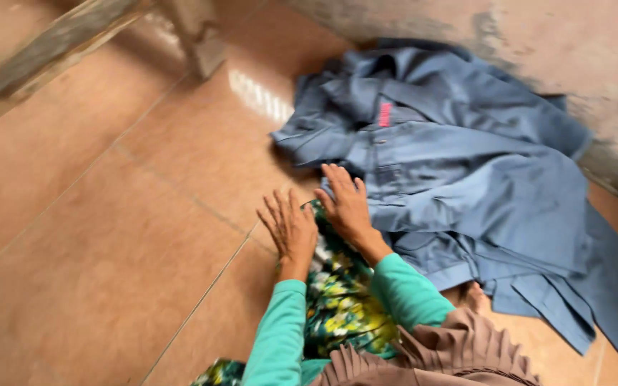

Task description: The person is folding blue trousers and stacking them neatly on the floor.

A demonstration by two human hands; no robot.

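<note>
A blue-grey shirt (466, 164) lies spread and crumpled on the tiled floor (109, 236), with a small pink label near its collar. My right hand (346, 204) rests flat, fingers apart, on the shirt's near left edge. My left hand (291, 229) lies flat just left of it, over the floor and the edge of a green floral cloth (341, 300) that runs between my arms. Both arms wear teal sleeves. Neither hand grips anything.
A grey concrete wall (574, 43) borders the shirt at the top right. A wooden furniture leg (202, 36) and crossbar stand at the top left. Brown pleated fabric (459, 350) bunches at the bottom, with a bare foot beside it.
</note>
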